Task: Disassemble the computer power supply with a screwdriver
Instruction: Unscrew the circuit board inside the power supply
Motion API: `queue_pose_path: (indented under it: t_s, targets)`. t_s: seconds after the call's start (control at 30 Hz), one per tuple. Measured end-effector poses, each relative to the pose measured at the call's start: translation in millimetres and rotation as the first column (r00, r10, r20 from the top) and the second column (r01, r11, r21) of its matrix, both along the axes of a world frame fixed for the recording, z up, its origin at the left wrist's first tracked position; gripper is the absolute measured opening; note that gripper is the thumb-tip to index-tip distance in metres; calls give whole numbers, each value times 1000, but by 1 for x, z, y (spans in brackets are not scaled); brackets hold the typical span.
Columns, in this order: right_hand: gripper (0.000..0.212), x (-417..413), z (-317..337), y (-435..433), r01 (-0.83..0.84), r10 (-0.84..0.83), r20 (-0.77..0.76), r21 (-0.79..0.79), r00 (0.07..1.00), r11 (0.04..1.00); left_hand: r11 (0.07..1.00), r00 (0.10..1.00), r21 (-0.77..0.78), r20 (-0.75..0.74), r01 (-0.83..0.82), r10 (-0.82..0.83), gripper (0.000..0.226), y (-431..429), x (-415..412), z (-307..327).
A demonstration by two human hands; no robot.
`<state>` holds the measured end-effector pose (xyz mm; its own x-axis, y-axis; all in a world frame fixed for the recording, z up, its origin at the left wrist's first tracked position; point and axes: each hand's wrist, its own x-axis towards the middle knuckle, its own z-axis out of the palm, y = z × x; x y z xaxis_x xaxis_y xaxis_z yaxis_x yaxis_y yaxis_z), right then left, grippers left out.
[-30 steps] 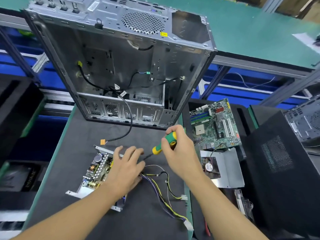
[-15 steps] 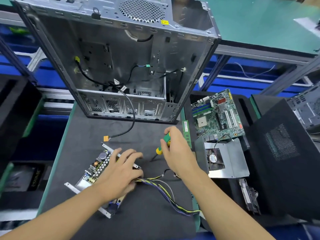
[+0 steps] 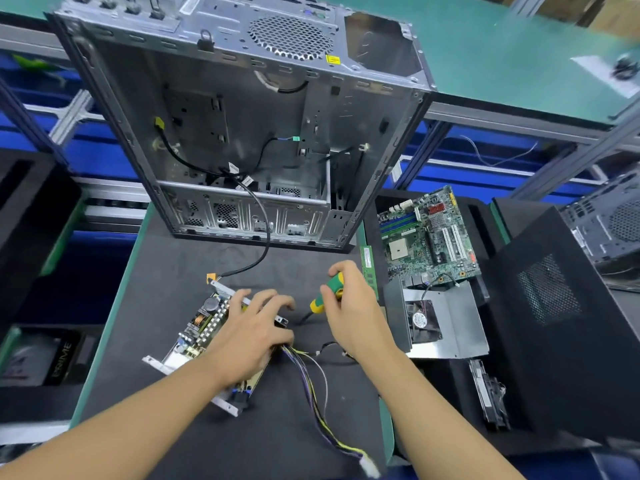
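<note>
Left hand (image 3: 249, 337), fingers spread, presses one power supply (image 3: 202, 323) on the tabletop (image 3: 194, 258). Right hand (image 3: 349, 308) grips one screwdriver (image 3: 325, 296). Beyond both hands: one case (image 3: 242, 116); right of the right hand: one motherboard (image 3: 426, 237).

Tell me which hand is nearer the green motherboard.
Right. The right hand, gripping the screwdriver, is just below and left of the motherboard in the picture. The left hand rests on the power supply, farther away.

Hands at an opened power supply

The left hand (image 3: 254, 336) presses on the power supply (image 3: 204, 327); the right hand (image 3: 353, 306) grips a green-and-yellow screwdriver (image 3: 325, 294) beside it.
</note>
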<state>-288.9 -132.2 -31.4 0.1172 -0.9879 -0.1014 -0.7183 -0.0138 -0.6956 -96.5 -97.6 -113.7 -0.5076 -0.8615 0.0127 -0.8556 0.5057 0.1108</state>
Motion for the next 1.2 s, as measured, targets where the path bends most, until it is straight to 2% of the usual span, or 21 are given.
queue_pose_path:
  t_s: [0.17,0.3,0.37,0.43,0.5,0.57,0.63,0.7,0.83,0.9,0.97,1.03,1.07,1.1,1.17,1.2]
  targets:
    - [16,-5,2,1,32,-32,13,6,999,999,996,996,42,-44,80,-78,20,-9,2,-2]
    - [15,-7,9,5,18,-18,10,-30,1000,999,988,990,76,-44,137,-134,47,-14,7,-3]
    - [14,-12,14,8,43,-40,53,-54,998,998,992,990,40,-84,119,-115,55,-13,6,-5]
    - [14,-15,17,14,58,-53,96,-49,994,997,998,971,-1,-234,55,-54,47,-13,5,-9]
    - [14,-15,16,20,55,-50,141,-34,989,998,1000,942,-4,-334,24,-24,29,-14,6,-15]
    - [14,-12,13,25,51,-42,141,-55,989,997,999,938,5,-346,36,-32,18,-14,9,-21]
    - [15,-9,11,26,62,-52,131,-67,990,996,999,931,20,-364,36,-26,26,-14,10,-22]
    - [14,-8,10,27,73,-64,138,-62,988,995,999,923,4,-382,43,-38,20,-14,10,-21]
    - [13,-10,12,27,176,-152,241,-85,959,981,996,898,-50,-431,77,-91,4,-10,10,-18]
    - [13,-12,17,24,248,-205,288,-118,935,962,998,888,-5,-456,66,-61,19,-8,9,-8]
    - [13,-14,24,20,328,-274,308,-142,911,934,994,893,104,-451,32,19,37,-7,10,3]
    - [12,-17,33,19,439,-343,405,-174,848,882,987,891,158,-447,-12,82,43,-4,10,5]
    - [13,-20,39,20,501,-359,482,-203,799,842,974,863,225,-484,-39,146,41,-2,11,3]
    - [14,-24,44,22,544,-349,540,-255,766,799,947,785,311,-564,-87,257,35,1,9,6]
    - [17,-32,50,28,514,-270,529,-392,805,763,831,563,523,-635,-190,529,8,1,1,8]
    - [18,-35,50,31,432,-217,466,-426,858,795,786,515,581,-617,-212,595,21,-2,0,6]
